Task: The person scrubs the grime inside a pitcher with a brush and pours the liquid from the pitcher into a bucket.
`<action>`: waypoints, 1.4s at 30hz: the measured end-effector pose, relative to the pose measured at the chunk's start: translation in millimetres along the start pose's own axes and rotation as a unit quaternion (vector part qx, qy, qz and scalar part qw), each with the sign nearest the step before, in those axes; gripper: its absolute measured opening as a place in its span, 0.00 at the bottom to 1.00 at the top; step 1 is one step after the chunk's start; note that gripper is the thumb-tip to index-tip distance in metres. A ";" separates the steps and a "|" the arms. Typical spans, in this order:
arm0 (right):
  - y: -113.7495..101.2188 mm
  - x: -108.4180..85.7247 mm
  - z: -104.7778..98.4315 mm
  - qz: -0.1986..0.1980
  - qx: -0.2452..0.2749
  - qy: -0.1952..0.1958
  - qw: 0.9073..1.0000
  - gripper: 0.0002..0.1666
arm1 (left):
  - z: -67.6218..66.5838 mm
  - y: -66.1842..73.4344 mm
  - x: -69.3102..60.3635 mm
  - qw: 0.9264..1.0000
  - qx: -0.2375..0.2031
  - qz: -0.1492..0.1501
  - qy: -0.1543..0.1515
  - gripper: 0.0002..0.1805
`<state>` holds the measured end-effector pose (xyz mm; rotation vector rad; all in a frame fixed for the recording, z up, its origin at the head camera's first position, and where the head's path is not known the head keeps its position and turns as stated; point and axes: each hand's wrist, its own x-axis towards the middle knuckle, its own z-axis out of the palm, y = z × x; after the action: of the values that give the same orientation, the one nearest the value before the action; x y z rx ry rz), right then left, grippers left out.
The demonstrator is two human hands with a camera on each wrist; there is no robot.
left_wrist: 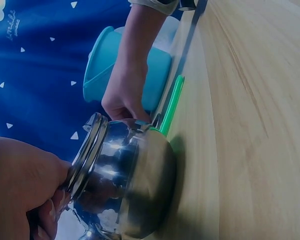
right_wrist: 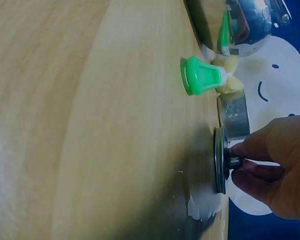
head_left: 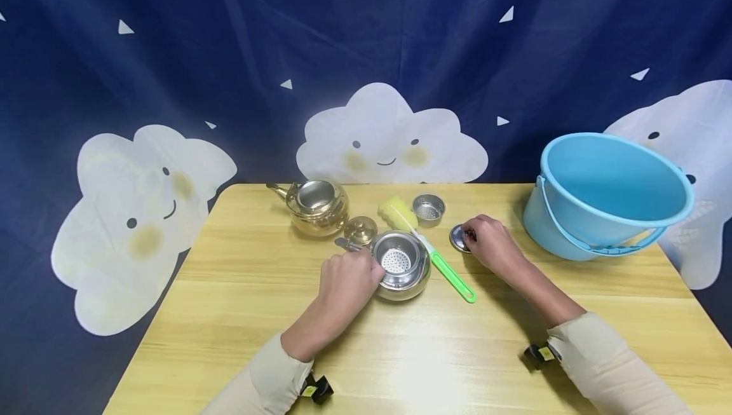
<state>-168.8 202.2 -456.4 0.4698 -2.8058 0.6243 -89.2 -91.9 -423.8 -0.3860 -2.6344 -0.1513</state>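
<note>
A silver teapot (head_left: 413,285) stands upright on the table, with a perforated strainer (head_left: 396,261) sitting in its open mouth. My left hand (head_left: 347,281) grips it at the near left side; in the left wrist view the thumb lies against the teapot's rim and the fingers curl below, largely hiding the handle. To the right, my right hand (head_left: 496,248) pinches the knob of a silver lid (right_wrist: 220,160) between thumb and fingers. That lid is tilted on edge in the right wrist view, close to the tabletop; whether it touches is unclear.
Between the hands lies a sponge brush with a green handle (head_left: 454,277) and yellow head (head_left: 394,211). Behind are a second perforated metal strainer (head_left: 428,218), a gold teapot (head_left: 320,219) and its gold lid (head_left: 361,231). A blue bucket (head_left: 563,231) stands at the right. Water (right_wrist: 192,207) spots the table.
</note>
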 end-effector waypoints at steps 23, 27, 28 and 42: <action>-30.6 2.2 -23.1 -0.001 0.021 0.032 0.999 0.12 | 1.1 0.2 -0.4 1.000 -0.009 -0.008 0.002 0.20; -43.2 3.7 -30.7 -0.013 0.034 0.032 0.999 0.10 | 1.0 0.2 -0.2 1.000 -0.013 -0.008 0.002 0.20; -45.9 4.1 -32.1 -0.019 0.036 0.033 0.999 0.10 | 0.6 0.3 -0.1 1.000 -0.015 -0.009 0.000 0.20; -79.0 10.6 -37.8 -0.043 0.070 0.006 0.997 0.07 | -1.6 1.0 1.2 0.999 -0.028 -0.018 -0.016 0.20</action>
<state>-144.9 148.5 -390.6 0.6067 -2.7260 0.8046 -89.2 -90.9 -421.8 -0.3622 -2.6738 -0.2327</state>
